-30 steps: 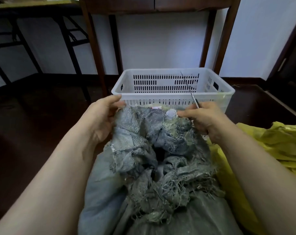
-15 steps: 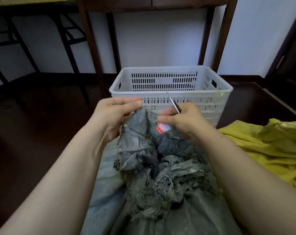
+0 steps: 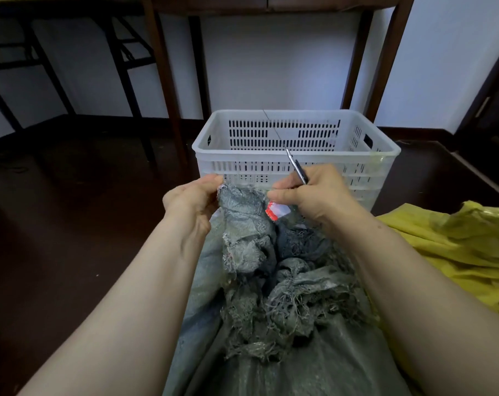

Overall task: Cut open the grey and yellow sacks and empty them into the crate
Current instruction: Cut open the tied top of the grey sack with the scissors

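The grey woven sack [image 3: 271, 295] lies in front of me with its frayed, torn mouth bunched up just before the white slotted crate [image 3: 297, 158]. My left hand [image 3: 194, 198] pinches the left edge of the sack's mouth. My right hand [image 3: 308, 192] grips the right edge together with a pair of scissors [image 3: 295, 165], whose blades point up and away over the crate's near wall. A white and red label or packet [image 3: 275, 210] shows in the opening under my right hand. The yellow sack [image 3: 454, 247] lies crumpled at the right.
The crate stands on a dark floor below a brown wooden table whose legs [image 3: 164, 78] rise just behind it. Black folding-table legs [image 3: 122, 52] stand at the back left. A dark door frame [image 3: 488, 104] runs along the right side, and a white wall lies behind.
Both hands have drawn closer together at the sack's mouth and lifted its edge. The white and red packet came into sight. The scissors' blades tilted lower over the crate.
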Demonstrator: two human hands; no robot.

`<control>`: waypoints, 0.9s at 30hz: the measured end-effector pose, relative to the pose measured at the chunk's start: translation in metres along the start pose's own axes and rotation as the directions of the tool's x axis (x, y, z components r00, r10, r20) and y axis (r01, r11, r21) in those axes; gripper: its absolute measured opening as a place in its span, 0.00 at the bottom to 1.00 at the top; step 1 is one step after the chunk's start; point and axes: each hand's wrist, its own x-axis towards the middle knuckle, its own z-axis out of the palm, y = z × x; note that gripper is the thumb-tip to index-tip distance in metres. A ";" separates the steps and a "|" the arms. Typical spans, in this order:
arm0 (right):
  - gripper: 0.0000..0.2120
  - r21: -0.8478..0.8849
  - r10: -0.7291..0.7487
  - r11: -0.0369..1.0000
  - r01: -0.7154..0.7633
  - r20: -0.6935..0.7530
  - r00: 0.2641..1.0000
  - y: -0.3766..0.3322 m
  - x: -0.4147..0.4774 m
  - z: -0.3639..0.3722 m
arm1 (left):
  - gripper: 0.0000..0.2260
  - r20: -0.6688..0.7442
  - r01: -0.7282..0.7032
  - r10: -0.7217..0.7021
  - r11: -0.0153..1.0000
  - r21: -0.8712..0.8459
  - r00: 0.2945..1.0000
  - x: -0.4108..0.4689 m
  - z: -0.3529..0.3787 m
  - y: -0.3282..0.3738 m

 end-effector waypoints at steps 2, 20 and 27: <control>0.11 -0.013 0.004 1.000 -0.004 0.015 1.000 0.000 -0.002 0.000 | 0.08 0.015 0.052 -0.052 0.999 0.003 0.999 0.004 -0.004 -0.004; 0.07 -0.194 0.093 0.980 -0.046 0.246 0.965 -0.021 -0.027 0.002 | 0.07 -0.278 0.006 -0.015 0.999 -0.033 0.961 0.022 -0.046 -0.021; 0.09 -0.137 0.154 0.982 -0.130 0.176 0.972 -0.042 -0.026 -0.056 | 0.06 -0.470 0.014 -0.039 0.998 -0.057 0.882 0.036 -0.096 -0.015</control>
